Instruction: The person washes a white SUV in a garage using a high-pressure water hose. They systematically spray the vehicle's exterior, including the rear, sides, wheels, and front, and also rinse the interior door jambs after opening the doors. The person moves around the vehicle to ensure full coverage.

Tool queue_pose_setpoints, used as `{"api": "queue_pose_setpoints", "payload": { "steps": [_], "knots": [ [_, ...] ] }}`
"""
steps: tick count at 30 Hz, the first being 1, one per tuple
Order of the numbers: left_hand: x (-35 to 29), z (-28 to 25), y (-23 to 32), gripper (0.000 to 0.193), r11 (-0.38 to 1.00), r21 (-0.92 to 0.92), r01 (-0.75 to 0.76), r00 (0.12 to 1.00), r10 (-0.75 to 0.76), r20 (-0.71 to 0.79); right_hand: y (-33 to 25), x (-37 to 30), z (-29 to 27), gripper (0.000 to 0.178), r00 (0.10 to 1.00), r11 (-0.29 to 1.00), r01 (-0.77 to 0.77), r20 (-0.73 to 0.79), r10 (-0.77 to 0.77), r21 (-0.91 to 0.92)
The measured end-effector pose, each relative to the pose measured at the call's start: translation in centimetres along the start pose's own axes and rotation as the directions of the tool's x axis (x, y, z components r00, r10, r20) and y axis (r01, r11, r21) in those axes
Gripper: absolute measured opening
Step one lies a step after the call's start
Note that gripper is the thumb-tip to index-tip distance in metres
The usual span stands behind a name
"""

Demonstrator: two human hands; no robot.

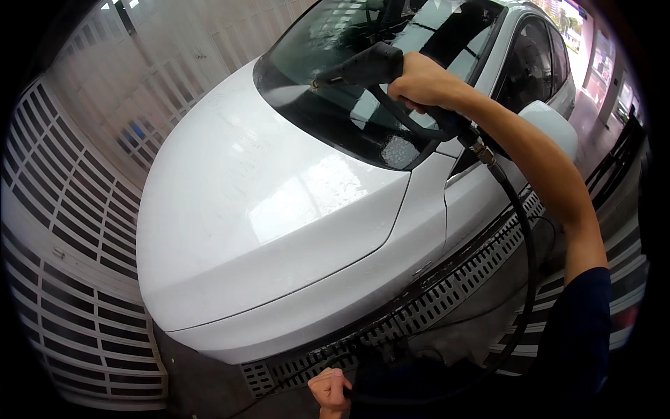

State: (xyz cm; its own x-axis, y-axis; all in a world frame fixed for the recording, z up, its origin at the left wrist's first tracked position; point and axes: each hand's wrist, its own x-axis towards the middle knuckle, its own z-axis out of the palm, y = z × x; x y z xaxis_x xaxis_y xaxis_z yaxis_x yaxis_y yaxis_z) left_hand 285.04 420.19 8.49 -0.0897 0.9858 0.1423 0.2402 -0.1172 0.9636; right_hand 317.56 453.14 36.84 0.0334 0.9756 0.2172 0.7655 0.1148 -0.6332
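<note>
A black pressure-washer spray gun (366, 66) is raised over the white car (230, 209), its nozzle aimed left across the windshield (314, 115). Fine spray leaves the nozzle. My right hand (427, 82) is closed round the gun's grip, with the arm stretched out from the right. From the brass fitting under the grip a black hose (527, 244) hangs and loops back along the lower edge. Low in the middle, my left hand (329, 388) is curled into a fist at the hose's loop, its fingers partly hidden. Water drops and reflections cover the bonnet and the glass.
White slatted panels (77, 202) stand along the left side. A perforated metal drain grate (447, 293) runs along the floor beside the car, with thin dark cables across it. The car's side mirror (548, 126) juts out behind my right forearm.
</note>
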Motion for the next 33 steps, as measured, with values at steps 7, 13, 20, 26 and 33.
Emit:
{"api": "queue_pose_setpoints", "payload": {
  "steps": [7,13,20,26,33],
  "knots": [
    [2.3,-4.9,-2.1,0.027,0.960,0.232,-0.154,0.987,0.158,0.004,-6.5,11.5,11.9,0.021,0.989,0.930,0.093,-0.072,-0.127,-0.355],
    [4.0,-7.2,-3.0,0.032,0.990,0.137,-0.035,0.991,0.052,-0.123,-11.5,17.5,19.4,0.024,0.983,0.866,0.098,-0.087,-0.161,-0.489],
    [3.2,-8.5,-4.6,0.027,0.960,0.257,-0.109,0.981,0.145,-0.127,-14.0,19.7,21.4,0.028,0.957,0.859,0.103,-0.185,-0.223,-0.502],
    [2.9,-6.6,-3.9,0.021,0.966,0.152,-0.210,0.974,0.220,-0.050,-14.2,7.3,18.7,0.015,0.911,0.974,0.223,0.366,-0.192,-0.044],
    [3.7,1.3,0.5,0.044,0.947,-0.096,-0.306,0.952,0.307,0.000,-1.7,-8.1,2.4,0.008,0.996,0.999,-0.031,0.084,0.027,0.044]
  ]
}}
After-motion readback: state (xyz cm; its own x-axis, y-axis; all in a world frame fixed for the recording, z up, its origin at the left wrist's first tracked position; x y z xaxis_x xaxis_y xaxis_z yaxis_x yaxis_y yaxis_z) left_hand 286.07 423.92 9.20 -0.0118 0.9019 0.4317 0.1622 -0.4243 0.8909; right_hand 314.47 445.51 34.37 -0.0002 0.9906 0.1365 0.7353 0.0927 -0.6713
